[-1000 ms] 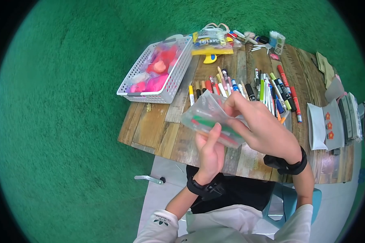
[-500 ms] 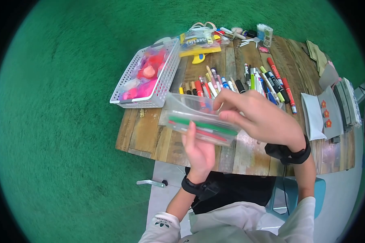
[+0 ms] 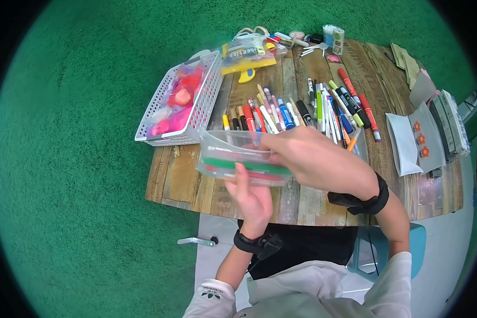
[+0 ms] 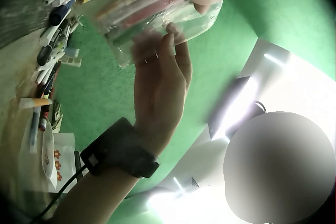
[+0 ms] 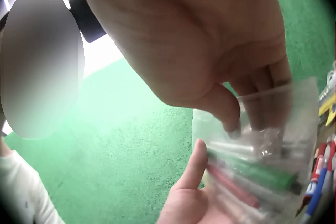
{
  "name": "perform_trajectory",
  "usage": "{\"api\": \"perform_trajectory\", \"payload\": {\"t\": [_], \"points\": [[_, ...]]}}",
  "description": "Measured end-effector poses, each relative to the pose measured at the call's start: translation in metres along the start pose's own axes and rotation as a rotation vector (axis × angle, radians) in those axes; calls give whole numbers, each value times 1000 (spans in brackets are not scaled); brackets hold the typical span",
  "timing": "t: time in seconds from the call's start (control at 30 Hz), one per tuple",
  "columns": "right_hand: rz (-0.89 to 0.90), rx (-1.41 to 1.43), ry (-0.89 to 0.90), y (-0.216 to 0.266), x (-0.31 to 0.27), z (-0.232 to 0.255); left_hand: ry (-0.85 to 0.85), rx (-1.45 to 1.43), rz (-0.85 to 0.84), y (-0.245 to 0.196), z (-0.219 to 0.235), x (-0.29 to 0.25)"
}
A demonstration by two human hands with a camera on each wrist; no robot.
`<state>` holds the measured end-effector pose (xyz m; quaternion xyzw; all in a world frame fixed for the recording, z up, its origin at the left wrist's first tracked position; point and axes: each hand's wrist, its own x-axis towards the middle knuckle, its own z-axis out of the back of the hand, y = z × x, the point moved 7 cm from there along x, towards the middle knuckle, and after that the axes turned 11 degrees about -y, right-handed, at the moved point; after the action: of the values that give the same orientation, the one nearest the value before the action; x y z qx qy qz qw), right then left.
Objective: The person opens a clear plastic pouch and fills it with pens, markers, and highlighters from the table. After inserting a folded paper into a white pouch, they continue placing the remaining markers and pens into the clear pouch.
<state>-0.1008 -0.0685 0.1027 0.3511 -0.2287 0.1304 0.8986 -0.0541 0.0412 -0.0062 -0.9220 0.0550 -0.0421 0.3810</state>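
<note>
My left hand [image 3: 253,205] is gripping a clear plastic pouch [image 3: 230,140] from below, its thumb lying over the front and its fingers going behind. My right hand [image 3: 326,161] is reaching into the pouch's open top, its fingers showing through the plastic; I cannot tell whether they are pinching anything. Inside, between my hands, a green pen [image 3: 244,165] is lying above a red pen [image 3: 259,176]. Just beyond my hands, many loose pens and markers [image 3: 286,114] are spreading over a wooden table [image 3: 169,183]. Ahead and to the left of my left hand, a white basket [image 3: 211,100] is holding pink and red items. Farther ahead, a yellow-edged bag [image 3: 249,64] is lying flat. Right of my right hand, a white sheet with orange flowers [image 3: 433,140] is resting.
</note>
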Motion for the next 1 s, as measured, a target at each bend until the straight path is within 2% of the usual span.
{"api": "perform_trajectory", "payload": {"t": [0.17,0.23,0.47,0.53,0.67,0.7,0.77,0.8,0.83,0.87,0.93,0.97,1.0], "points": [[16,112,-17,-3,3,0,-4,43,-50,0,4,2],[-58,126,16,-7,2,-2,-2,52,-46,3,8,4],[-83,170,126,1,-2,-11,-45,34,-34,8,10,0],[25,76,124,11,-2,-14,-73,26,-8,15,18,0],[74,91,116,13,-5,-16,-186,-66,91,27,26,3],[59,121,88,14,-4,-10,-186,-70,92,25,26,3],[45,146,67,15,1,1,-43,-307,176,19,14,1],[74,142,-24,16,4,15,-46,-315,172,18,15,1],[104,140,-114,17,6,27,-112,-358,256,24,18,1],[110,138,-104,17,7,30,-179,-401,339,29,22,1],[34,141,-294,10,9,51,-203,-437,355,30,31,0],[-43,157,-264,4,8,54,-199,-423,370,29,30,0],[-37,154,-254,1,7,56,-195,-409,385,28,30,0]]}}
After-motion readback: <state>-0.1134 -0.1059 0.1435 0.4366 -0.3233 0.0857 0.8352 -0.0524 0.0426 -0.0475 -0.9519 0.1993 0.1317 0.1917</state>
